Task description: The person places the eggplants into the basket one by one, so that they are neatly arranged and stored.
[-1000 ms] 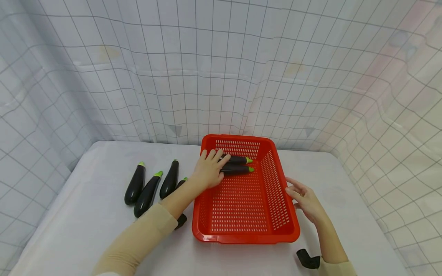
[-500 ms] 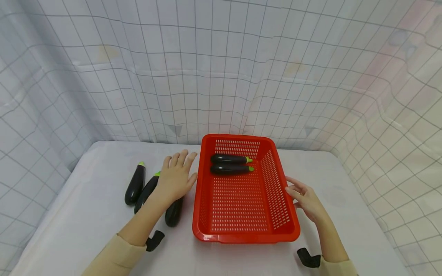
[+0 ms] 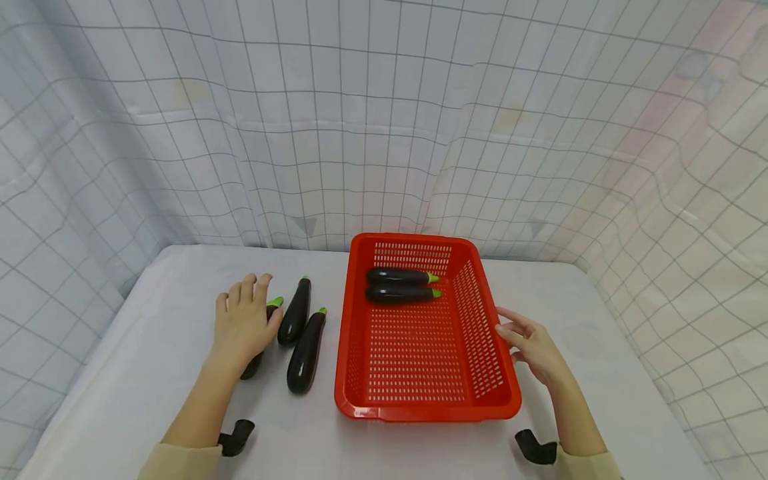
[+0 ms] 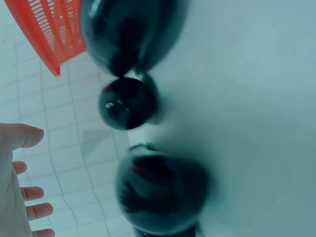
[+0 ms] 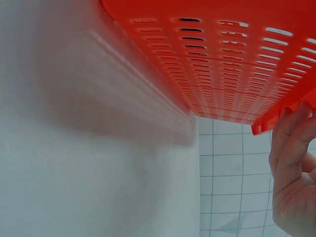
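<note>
A: Feed's steady at my end. What has shifted?

B: The left hand [image 3: 240, 323]. A second ago it lay over the far part of the basket; now I have it off to the left, above the loose group. Thumb and fingers spread, nothing held.

A: The right hand [image 3: 533, 345]?

B: Same spot as before, fingertips at the right rim of the red, rectangular, slotted plastic basket [image 3: 426, 415]. I cannot tell whether they pinch it or only touch.

A: My reading, then?

B: Work partway, I judge: the left hand is free and back among those outside.

A: Contents for the log?

B: Two long, glossy, near-black eggplants with green stem ends, a farther one [image 3: 397, 277] and a nearer one [image 3: 401, 294], side by side across the basket's far part, stems to the right. I see bare slotted floor in the near part.

A: And outside?

B: On the white-covered counter [image 3: 150, 360], left of the basket: two eggplants in plain sight, one farther back [image 3: 295, 313], one nearer me [image 3: 307, 353]. A third [image 3: 275, 303] shows stem and lower end past the left hand. I had a fourth further left in the earlier view; the hand hides that spot now.
</note>
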A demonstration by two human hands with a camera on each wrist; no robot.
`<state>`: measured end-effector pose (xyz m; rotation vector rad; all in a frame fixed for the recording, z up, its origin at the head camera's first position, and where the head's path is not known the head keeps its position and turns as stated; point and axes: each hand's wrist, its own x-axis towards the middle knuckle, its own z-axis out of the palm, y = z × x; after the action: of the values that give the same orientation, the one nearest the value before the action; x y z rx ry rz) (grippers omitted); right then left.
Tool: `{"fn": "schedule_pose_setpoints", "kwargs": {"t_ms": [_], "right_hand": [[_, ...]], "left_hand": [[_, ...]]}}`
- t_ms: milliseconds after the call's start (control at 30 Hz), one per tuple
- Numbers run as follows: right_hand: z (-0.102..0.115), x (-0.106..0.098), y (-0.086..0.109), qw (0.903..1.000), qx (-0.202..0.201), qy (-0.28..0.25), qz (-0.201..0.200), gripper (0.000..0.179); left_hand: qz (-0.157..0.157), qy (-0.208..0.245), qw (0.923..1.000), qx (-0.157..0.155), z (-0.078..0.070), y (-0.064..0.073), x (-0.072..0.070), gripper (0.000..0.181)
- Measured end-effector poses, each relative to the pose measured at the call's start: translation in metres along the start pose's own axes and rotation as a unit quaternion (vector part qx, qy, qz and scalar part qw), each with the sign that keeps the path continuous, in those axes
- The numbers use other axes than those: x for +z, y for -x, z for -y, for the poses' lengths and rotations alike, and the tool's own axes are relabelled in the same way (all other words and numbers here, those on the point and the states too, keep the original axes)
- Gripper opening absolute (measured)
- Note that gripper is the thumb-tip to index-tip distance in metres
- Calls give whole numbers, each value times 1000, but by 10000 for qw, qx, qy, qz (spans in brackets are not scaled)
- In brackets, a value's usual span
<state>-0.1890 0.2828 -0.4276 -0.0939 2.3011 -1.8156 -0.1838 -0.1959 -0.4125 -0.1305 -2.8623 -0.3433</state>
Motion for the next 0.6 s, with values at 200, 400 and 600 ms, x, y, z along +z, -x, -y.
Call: {"fn": "schedule_pose_setpoints", "kwargs": {"t_ms": [200, 400, 600], "right_hand": [[1, 1, 1, 10000, 35, -39, -29, 56], [2, 2, 1, 10000, 35, -22, -36, 56], [2, 2, 1, 10000, 36, 1, -29, 56]], "left_hand": [[171, -84, 9991, -392, 23, 9, 3, 56], [531, -100, 9956, -765, 43, 17, 6, 57], [734, -69, 9935, -869, 53, 21, 11, 60]]}}
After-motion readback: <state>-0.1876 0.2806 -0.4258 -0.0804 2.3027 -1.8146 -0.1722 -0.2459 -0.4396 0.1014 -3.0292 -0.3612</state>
